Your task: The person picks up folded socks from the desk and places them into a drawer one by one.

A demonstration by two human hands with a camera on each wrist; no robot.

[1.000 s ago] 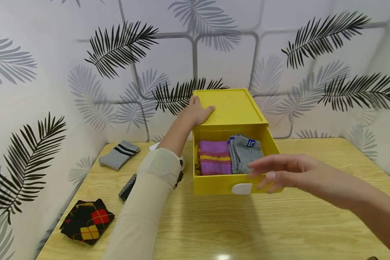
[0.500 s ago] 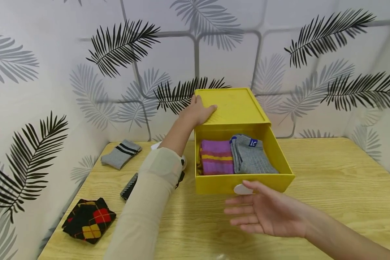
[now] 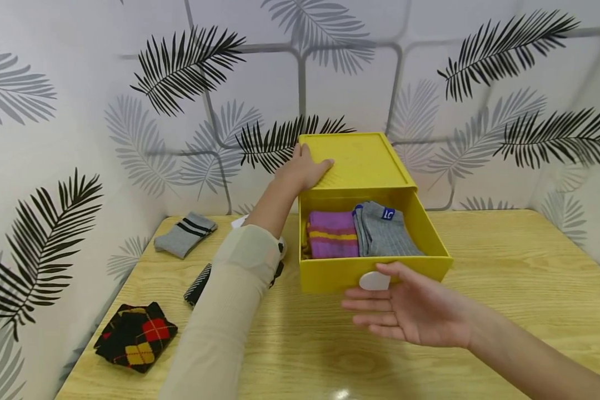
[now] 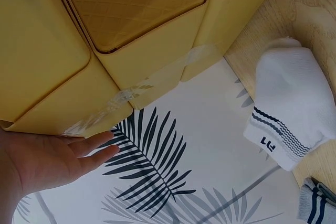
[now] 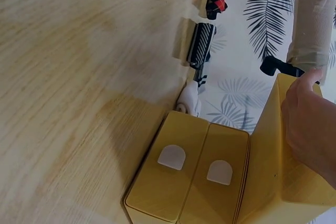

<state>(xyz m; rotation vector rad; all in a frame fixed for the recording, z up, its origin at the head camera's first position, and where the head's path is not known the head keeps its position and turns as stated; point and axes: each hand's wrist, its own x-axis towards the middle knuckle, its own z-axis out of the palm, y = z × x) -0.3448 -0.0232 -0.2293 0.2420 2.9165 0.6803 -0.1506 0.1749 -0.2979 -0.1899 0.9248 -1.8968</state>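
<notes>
A yellow drawer box (image 3: 360, 161) stands at the back of the table, its top drawer (image 3: 325, 275) pulled out. Inside lie folded purple striped socks (image 3: 332, 236) and grey socks (image 3: 387, 233) with a blue label. My left hand (image 3: 302, 169) rests on the box's top left edge, thumb on top. Its fingers extend along the side in the left wrist view. At the drawer's front, my right hand (image 3: 415, 311) has its thumb beside the white pull tab (image 3: 374, 280), the other fingers stretched out below. In the right wrist view that hand (image 5: 312, 124) overlaps the drawer front.
Grey black-striped socks (image 3: 186, 234), argyle socks (image 3: 137, 336) and a black-and-white striped pair (image 3: 198, 284) lie on the table's left side. White socks (image 4: 294, 93) lie beside the box. Lower drawers (image 5: 170, 182) with white tabs are closed. A patterned wall stands behind.
My right hand has come down and left from over the drawer's right front corner to its front. Drawer and socks have since shifted slightly back. The left hand stays on the box.
</notes>
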